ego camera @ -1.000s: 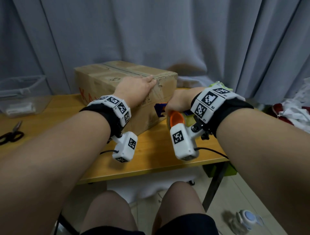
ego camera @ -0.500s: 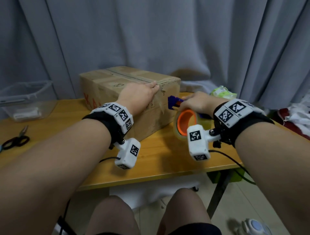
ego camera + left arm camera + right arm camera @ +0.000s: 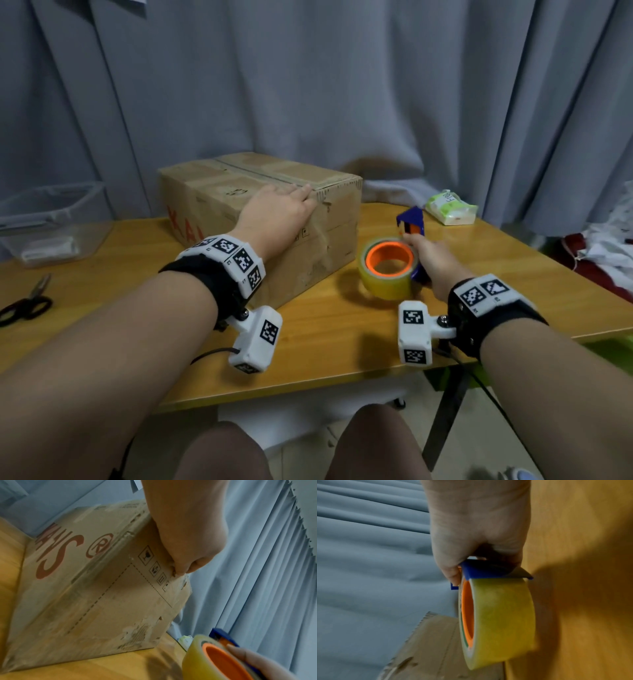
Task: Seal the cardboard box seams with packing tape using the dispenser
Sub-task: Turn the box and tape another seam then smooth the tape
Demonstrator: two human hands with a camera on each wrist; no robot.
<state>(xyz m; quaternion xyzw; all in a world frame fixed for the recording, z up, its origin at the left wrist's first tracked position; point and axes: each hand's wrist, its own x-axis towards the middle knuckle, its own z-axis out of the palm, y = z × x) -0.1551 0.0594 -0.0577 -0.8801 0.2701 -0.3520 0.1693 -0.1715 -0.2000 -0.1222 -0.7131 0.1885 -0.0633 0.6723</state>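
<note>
A brown cardboard box (image 3: 219,202) with red lettering stands on the wooden table (image 3: 342,335), its top seam running back to front. My left hand (image 3: 274,216) lies over the box's near top edge, fingers (image 3: 301,195) draped onto the top by the seam; the left wrist view shows the hand (image 3: 187,534) against the box (image 3: 96,588) side. To the right of the box my right hand (image 3: 435,257) grips the blue dispenser (image 3: 412,221) carrying a yellowish tape roll (image 3: 385,284) with an orange core. The right wrist view shows the fingers (image 3: 452,573) curled round the blue frame (image 3: 481,572) above the roll (image 3: 501,622).
Black scissors (image 3: 24,305) lie at the table's left edge. A clear plastic bin (image 3: 51,219) stands at back left. A green-and-white tissue pack (image 3: 450,209) sits at back right. Grey curtain (image 3: 308,85) hangs behind; cloth is piled at the far right (image 3: 606,246).
My right hand has carried the dispenser away from the box's right end, rightward and down toward the table. The left hand has stayed on the box's edge.
</note>
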